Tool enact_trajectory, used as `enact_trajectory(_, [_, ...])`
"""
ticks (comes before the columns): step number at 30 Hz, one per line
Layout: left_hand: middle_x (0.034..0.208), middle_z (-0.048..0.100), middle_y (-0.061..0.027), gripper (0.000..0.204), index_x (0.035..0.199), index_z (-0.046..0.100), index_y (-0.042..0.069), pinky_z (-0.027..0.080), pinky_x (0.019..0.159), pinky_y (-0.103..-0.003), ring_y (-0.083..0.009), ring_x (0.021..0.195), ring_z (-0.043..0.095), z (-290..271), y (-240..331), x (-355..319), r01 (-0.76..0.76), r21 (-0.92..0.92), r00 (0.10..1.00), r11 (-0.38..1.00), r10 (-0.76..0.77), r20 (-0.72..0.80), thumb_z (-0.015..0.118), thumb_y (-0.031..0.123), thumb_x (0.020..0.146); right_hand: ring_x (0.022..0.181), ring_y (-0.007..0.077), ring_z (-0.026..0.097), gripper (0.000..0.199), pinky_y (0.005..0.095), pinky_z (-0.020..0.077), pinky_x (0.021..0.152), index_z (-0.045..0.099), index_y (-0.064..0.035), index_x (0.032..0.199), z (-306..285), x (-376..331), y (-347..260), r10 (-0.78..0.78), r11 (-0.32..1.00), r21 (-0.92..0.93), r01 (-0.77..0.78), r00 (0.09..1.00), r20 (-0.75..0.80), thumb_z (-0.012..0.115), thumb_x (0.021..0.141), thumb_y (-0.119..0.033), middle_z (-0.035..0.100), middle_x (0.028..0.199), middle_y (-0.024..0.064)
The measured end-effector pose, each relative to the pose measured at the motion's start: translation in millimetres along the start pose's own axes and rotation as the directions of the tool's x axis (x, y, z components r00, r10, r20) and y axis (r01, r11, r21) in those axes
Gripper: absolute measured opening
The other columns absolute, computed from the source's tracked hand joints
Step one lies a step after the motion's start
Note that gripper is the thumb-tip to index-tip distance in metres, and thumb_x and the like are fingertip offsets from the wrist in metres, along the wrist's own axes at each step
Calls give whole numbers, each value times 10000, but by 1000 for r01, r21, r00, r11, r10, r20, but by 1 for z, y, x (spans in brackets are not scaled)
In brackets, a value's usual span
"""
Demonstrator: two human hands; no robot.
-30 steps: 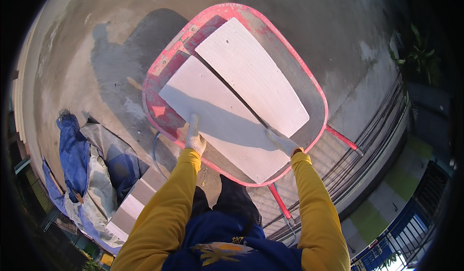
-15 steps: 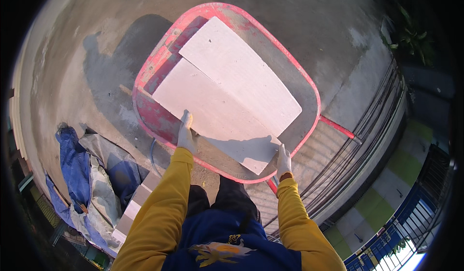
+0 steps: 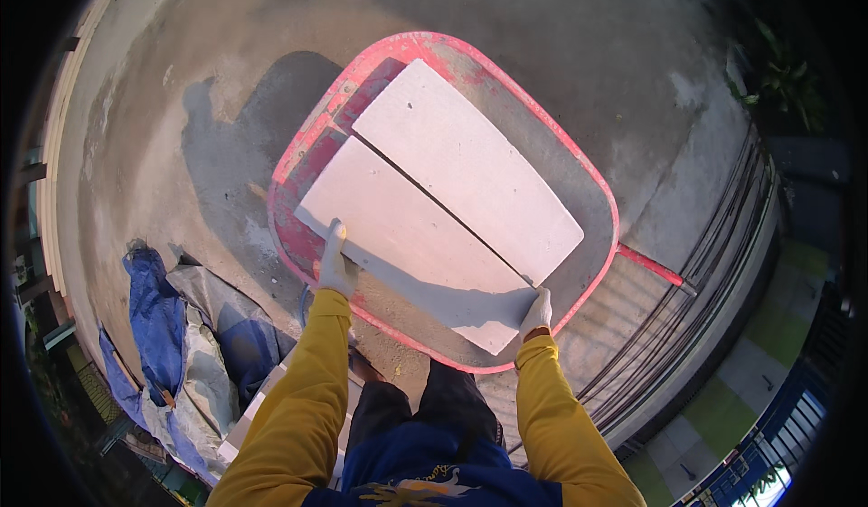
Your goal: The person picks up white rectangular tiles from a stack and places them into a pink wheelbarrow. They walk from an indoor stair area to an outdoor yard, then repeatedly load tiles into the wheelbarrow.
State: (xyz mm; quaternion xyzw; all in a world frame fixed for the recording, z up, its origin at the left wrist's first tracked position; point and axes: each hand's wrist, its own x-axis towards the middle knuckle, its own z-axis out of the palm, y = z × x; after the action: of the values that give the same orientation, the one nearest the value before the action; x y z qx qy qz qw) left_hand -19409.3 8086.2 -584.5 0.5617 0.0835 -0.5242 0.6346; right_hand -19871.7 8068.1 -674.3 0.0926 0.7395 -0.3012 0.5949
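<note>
- Barrow: red-rimmed tray; directions are read from its centre, twelve o'clock facing away from the wearer.
- Near block: lies toward seven o'clock, a shadow across its lower part. Far block: toward one o'clock.
- Change: half a second ago the long edges appeared to meet; they now stand slightly apart.
- Left hand, eight o'clock: fingers close together against the near block's outer edge; whether they curl beneath cannot be told.
- Right hand, near five o'clock: at the near block's inner corner; fingers partly hidden, pinch unconfirmed.
- Judgement: both hands appear to control the near block, now separated from its neighbour.
</note>
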Motion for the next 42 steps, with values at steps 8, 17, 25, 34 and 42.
enact_trajectory(8, [1560,503,-53,725,1603,408,140,428,1172,-450,-255,1409,510,2,11,2,22,-8,1000,1000,-22,-11,707,433,1011,1328,270,548,1001,423,400,1178,455,1,1504,10,-12,30,-145,981,121,150,988,-48,568,938,-817,543,1476,143])
enact_trajectory(17, [1502,536,-190,1129,1654,140,-110,515,1008,-306,-227,1317,584,-14,32,-15,34,305,960,952,53,-274,808,441,930,1160,283,661,711,434,502,1027,604,46,1420,35,-25,13,-225,839,-501,213,974,37,615,1033,-551,692,1319,108])
enact_trajectory(25, [1309,714,-182,528,1398,651,78,521,1033,-442,-361,1198,680,-79,26,-207,-228,712,935,664,354,-30,673,439,1013,1305,353,603,762,517,476,1092,428,52,1566,65,-95,-8,-463,427,-810,403,866,186,629,1045,-466,526,1534,258])
enact_trajectory(34, [1284,730,-220,673,1420,649,46,524,1054,-403,-336,1202,701,-384,-99,-436,229,422,667,877,174,-724,690,534,958,1302,511,578,861,644,510,1049,322,-46,1623,148,-166,84,-680,-365,-787,497,436,590,621,1014,-575,512,1485,337])
enact_trajectory(42, [1372,676,-282,767,1410,652,-2,480,1135,-448,-418,1315,634,-579,-230,-593,288,-190,208,939,-255,-944,669,573,904,1418,396,504,726,434,415,1184,363,55,1594,231,-329,373,68,-447,-237,863,297,952,634,1062,-359,457,1582,301])
